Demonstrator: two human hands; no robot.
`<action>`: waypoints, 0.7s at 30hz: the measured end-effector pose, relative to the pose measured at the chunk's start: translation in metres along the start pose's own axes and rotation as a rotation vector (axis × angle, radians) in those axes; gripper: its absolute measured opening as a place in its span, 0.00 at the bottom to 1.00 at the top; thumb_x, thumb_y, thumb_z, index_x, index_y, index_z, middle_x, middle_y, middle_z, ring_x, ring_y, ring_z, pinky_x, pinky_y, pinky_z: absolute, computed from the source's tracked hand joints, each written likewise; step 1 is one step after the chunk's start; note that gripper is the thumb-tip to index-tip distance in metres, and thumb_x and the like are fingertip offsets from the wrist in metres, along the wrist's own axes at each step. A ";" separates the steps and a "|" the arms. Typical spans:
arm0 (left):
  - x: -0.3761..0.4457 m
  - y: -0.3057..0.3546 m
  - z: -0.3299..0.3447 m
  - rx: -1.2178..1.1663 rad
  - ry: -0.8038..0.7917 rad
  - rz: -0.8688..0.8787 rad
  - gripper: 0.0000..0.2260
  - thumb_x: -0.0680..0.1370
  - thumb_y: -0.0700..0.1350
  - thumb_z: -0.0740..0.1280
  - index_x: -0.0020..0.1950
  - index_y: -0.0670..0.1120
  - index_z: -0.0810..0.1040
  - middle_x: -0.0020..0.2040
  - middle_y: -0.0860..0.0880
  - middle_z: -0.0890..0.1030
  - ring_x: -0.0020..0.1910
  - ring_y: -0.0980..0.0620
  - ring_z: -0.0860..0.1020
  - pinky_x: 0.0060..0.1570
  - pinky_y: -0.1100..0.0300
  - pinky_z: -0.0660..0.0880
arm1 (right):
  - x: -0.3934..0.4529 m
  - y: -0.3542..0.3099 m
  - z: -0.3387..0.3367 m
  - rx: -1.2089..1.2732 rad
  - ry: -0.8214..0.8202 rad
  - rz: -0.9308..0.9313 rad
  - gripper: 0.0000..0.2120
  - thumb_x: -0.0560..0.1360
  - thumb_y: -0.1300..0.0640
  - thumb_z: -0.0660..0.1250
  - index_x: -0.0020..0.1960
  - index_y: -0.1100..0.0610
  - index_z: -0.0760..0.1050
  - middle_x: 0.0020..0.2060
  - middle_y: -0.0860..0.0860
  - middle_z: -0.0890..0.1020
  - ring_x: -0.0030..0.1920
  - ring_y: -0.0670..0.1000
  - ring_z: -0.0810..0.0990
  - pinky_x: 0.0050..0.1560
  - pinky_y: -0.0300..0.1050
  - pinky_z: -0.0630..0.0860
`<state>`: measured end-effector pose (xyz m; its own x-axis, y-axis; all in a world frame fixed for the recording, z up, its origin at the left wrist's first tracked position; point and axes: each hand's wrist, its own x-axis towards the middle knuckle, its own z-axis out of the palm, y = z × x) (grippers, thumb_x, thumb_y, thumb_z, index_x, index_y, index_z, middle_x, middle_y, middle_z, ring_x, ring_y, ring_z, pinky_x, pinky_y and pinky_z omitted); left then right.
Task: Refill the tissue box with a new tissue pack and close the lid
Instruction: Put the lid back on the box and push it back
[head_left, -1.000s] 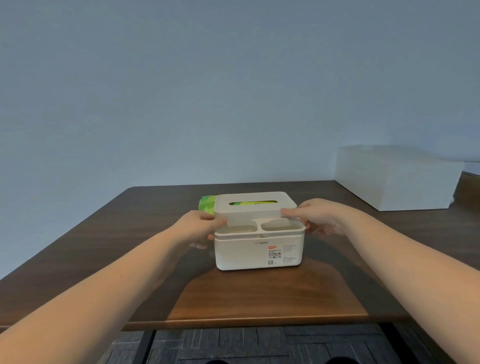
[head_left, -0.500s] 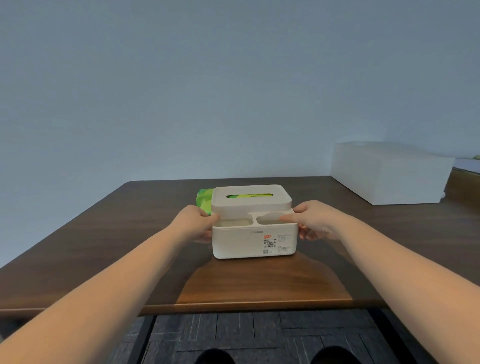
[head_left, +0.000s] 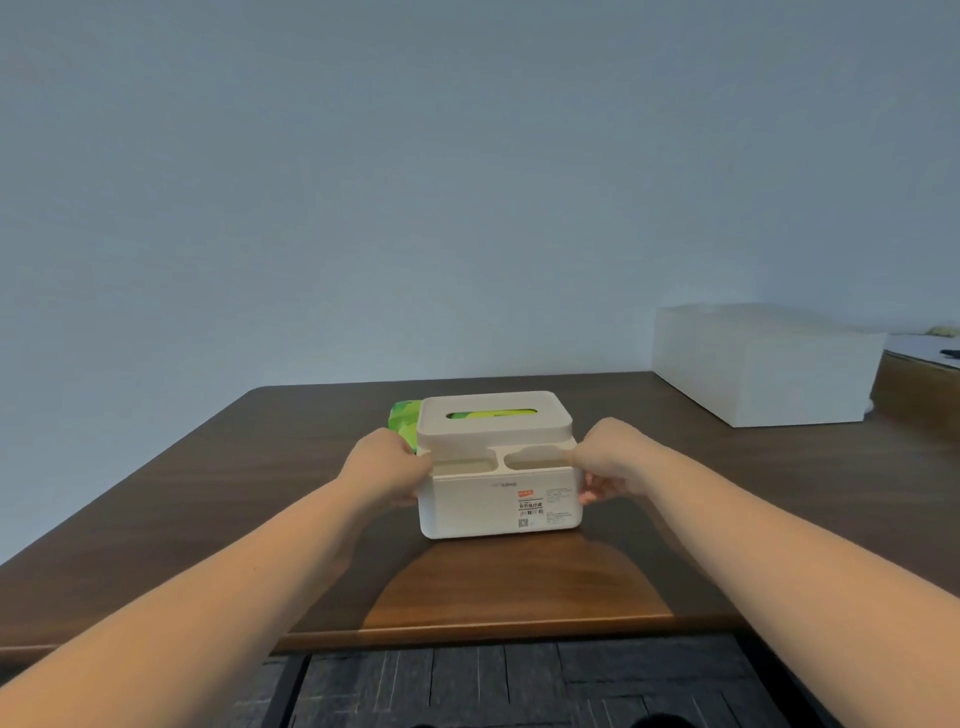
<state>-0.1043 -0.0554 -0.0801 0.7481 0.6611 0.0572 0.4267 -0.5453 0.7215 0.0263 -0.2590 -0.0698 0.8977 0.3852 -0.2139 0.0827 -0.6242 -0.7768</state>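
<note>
A white tissue box (head_left: 483, 506) with two front compartments stands on the dark wooden table (head_left: 218, 499). Its white lid (head_left: 493, 428) sits on top, and green shows through the lid's slot. A green tissue pack (head_left: 404, 426) lies behind the box at its left, mostly hidden. My left hand (head_left: 387, 467) grips the box's left side and my right hand (head_left: 605, 462) grips its right side, thumbs on the upper rim.
A large white rectangular box (head_left: 763, 364) stands at the table's back right. A second surface with papers (head_left: 919, 345) lies beyond it. The table's front edge (head_left: 493, 631) is close to me, with dark carpet floor below.
The lid has come down from slightly raised and tilted to flat on the box. Both hands slid from the lid's sides down to the box's sides.
</note>
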 end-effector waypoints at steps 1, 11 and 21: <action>-0.001 0.001 0.001 0.020 0.028 0.014 0.15 0.69 0.40 0.61 0.22 0.44 0.67 0.15 0.50 0.71 0.25 0.46 0.75 0.33 0.58 0.74 | 0.002 0.000 0.002 0.040 0.019 -0.005 0.06 0.72 0.75 0.61 0.44 0.68 0.75 0.40 0.64 0.80 0.28 0.57 0.81 0.28 0.43 0.81; 0.023 0.023 0.033 0.158 0.175 0.164 0.18 0.72 0.44 0.62 0.24 0.46 0.61 0.23 0.49 0.64 0.27 0.48 0.62 0.27 0.60 0.57 | 0.022 0.009 -0.016 0.081 0.293 0.009 0.06 0.64 0.75 0.68 0.38 0.66 0.76 0.37 0.63 0.84 0.37 0.62 0.86 0.48 0.56 0.84; 0.084 0.093 0.112 0.113 0.149 0.257 0.18 0.74 0.45 0.63 0.24 0.45 0.64 0.23 0.48 0.65 0.28 0.46 0.65 0.25 0.59 0.57 | 0.082 0.040 -0.081 0.000 0.448 0.070 0.07 0.65 0.73 0.67 0.33 0.63 0.73 0.24 0.57 0.78 0.24 0.55 0.77 0.26 0.40 0.69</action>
<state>0.0551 -0.1085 -0.0861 0.7599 0.5576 0.3341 0.2929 -0.7526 0.5898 0.1387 -0.3073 -0.0705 0.9999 0.0097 0.0115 0.0150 -0.6386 -0.7694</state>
